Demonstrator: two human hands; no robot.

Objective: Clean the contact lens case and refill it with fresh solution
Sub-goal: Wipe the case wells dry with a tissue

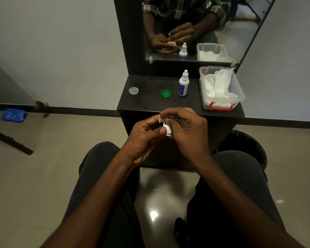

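Dim, soft focus; glare on floor [154, 214]; wide-angle edge bending.

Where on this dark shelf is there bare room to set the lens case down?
The widest bare patch on the shelf is its front strip, below the green cap and solution bottle. A smaller gap lies between the clear cap and the green cap. The right end is crowded: the tissue box fills it, close beside the bottle.

The desk [150, 102] looks dark and matt. The storage box [240, 93] is clear plastic, holding crumpled white tissue paper [217, 85]. The green cap [166, 93] and dropper bottle [182, 86] are smooth plastic. The floor [61, 140] tiles shine glossy.
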